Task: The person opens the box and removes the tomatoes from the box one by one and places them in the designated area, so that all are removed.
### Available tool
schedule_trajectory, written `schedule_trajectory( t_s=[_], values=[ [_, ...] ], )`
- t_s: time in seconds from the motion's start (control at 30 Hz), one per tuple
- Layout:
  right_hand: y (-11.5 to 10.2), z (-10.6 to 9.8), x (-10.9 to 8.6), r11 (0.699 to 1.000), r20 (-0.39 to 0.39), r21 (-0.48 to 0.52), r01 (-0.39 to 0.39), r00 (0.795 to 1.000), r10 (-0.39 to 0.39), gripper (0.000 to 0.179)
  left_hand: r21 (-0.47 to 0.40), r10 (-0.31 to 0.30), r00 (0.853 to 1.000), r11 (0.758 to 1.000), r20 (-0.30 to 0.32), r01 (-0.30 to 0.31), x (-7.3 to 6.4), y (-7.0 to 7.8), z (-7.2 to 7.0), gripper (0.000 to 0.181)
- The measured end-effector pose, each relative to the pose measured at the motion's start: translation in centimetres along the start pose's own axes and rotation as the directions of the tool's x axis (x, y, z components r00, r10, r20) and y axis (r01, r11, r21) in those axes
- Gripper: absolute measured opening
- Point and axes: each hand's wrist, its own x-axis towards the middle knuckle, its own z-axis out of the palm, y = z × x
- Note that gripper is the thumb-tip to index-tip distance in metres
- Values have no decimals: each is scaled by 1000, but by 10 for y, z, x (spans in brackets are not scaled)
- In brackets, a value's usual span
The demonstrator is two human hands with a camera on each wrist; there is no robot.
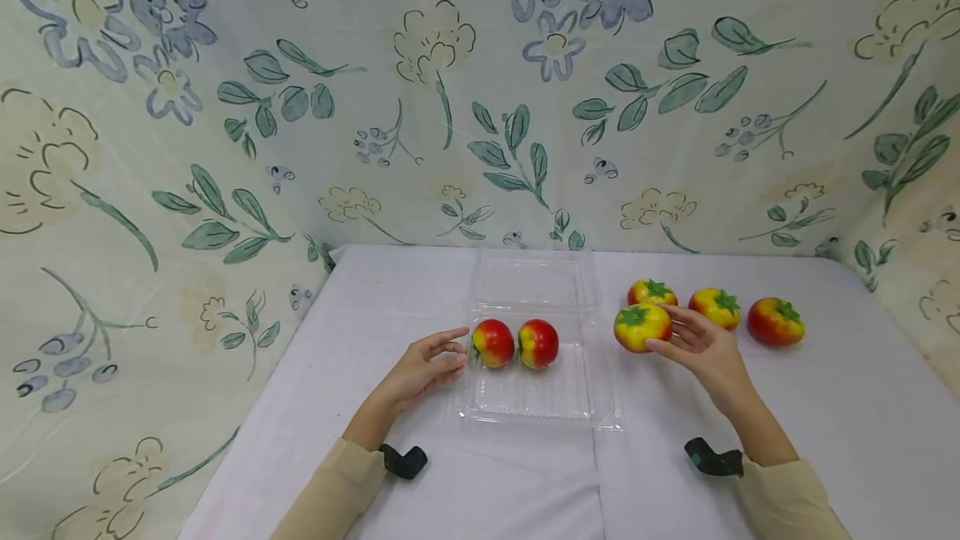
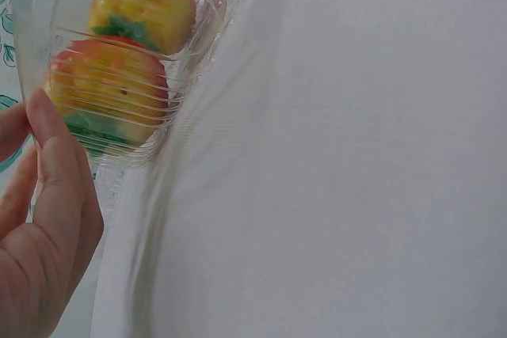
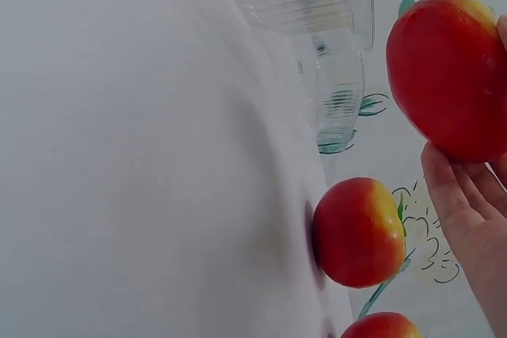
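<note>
Fruit [image 1: 642,327] is in the right hand [image 1: 701,348], just beside the tray's right edge, so the tray [image 1: 528,398] lies straight to that hand's left. Right wrist view reads it to me as lifted off the cloth. Squat shape, long axis roughly left-right from the head, leaf cap up. Right hand is the near one; thumb on the near side, fingers on the far side, spread only as wide as the fruit. Left hand [image 1: 420,369] is at the tray's opposite edge, thumb and fingertips nearly together, pinching the rim as far as I can tell from its wrist view.

Tray holds two fruits [image 1: 538,345] side by side along its far edge, starting at the far left corner, both tipped over with caps to the left. Clear lid [image 1: 528,282] lies open behind, at the worktop's [image 1: 517,482] far edge. I count three loose fruits [image 1: 776,325] towards the worktop's far right corner, one partly hidden behind the held fruit
</note>
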Motion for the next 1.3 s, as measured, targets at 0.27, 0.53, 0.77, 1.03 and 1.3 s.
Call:
schedule_trajectory(
  t_s=[0.27, 0.53, 0.77, 1.03, 1.3],
  values=[
    [5, -3, -1, 1000, -11, 7, -18, 1000, 18, 70, 6, 2, 1000, 1000, 1, -2, -1, 1, 1, 54],
    [13, -7, -1, 999, -4, -10, -33, 999, 33, 71, -4, -2, 1000, 1000, -1, 2, -1, 2, 2, 55],
    [18, -9, -1, 998, 8, -26, -61, 998, 61, 74, -16, -4, 1000, 1000, 5, 4, -1, 2, 2, 55],
    [21, -11, -2, 995, 17, -29, -96, 995, 96, 75, -22, -7, 1000, 1000, 5, 7, -1, 3, 2, 54],
    [25, -11, -3, 992, 35, -21, -128, 991, 129, 75, -19, -9, 1000, 1000, 4, 9, -1, 3, 2, 55]
  ],
)
